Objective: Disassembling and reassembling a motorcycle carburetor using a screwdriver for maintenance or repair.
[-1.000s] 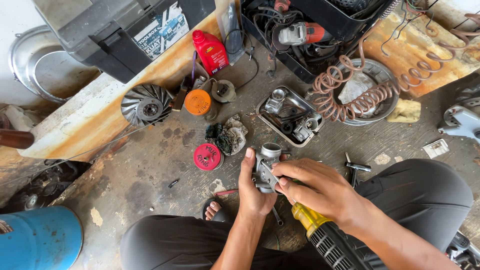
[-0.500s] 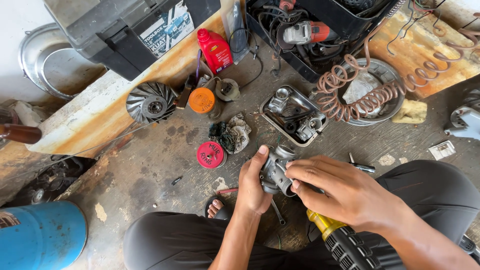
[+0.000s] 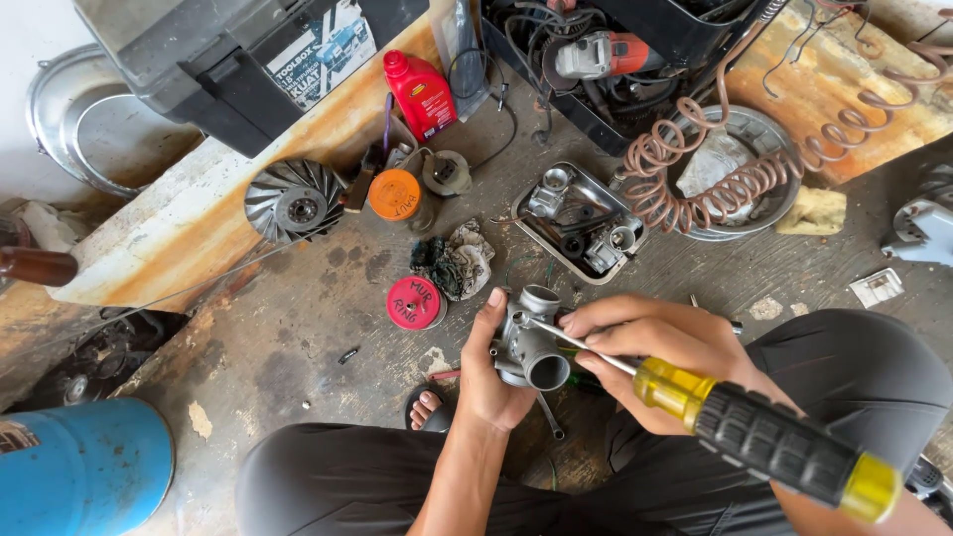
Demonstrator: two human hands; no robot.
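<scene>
Head view: left hand (image 3: 488, 372) is gripping a grey metal carburettor (image 3: 528, 342) above the lap; right hand (image 3: 650, 352) is closing round a yellow-and-black screwdriver (image 3: 764, 437), its tip touching the carburettor; red round lid (image 3: 414, 302) is lying just beside, on the concrete floor (image 3: 298, 328)

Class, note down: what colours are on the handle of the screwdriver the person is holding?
The screwdriver handle is translucent yellow at both ends with a black ribbed grip between, clearest in the head view.

Two hands, left hand (image 3: 491, 372) and right hand (image 3: 655, 347), are sharing one carburetor (image 3: 531, 347) and one screwdriver (image 3: 754, 432), while one red bottle (image 3: 422, 91), two round lids (image 3: 414, 303), one metal tray (image 3: 581, 220) and one blue drum (image 3: 84, 467) are sitting around.
</scene>
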